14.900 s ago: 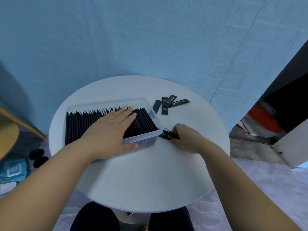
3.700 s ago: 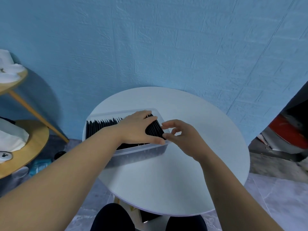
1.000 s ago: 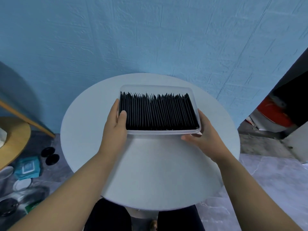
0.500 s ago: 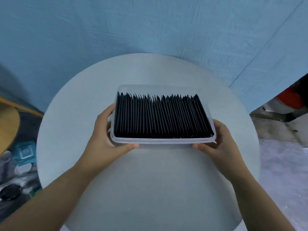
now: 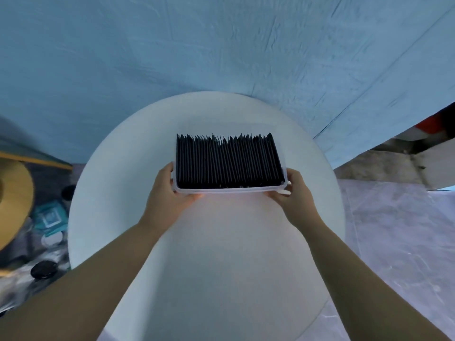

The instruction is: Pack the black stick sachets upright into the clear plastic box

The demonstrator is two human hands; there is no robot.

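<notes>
Gone from the counter [image 5: 221, 254] are the loose sachets that lay beside the box some seconds back, and both hands have shifted from tucking the row to holding the box itself. Now the left hand [image 5: 167, 195] grips the near left corner of the clear plastic box [image 5: 229, 191], its fingers [image 5: 165, 171] up the side wall and thumb under the front rim, while the right hand [image 5: 294, 193] grips the near right corner the same way. Black stick sachets [image 5: 227, 163] stand on end inside, filling it wall to wall in one tight row, tops a little ragged along the far edge. Whether the base touches the counter I cannot tell. Packing looks finished; what remains is probably to set the box down. Keep it level, with an even grip on both corners, so nothing leans or spills, then press down any raised tops.
</notes>
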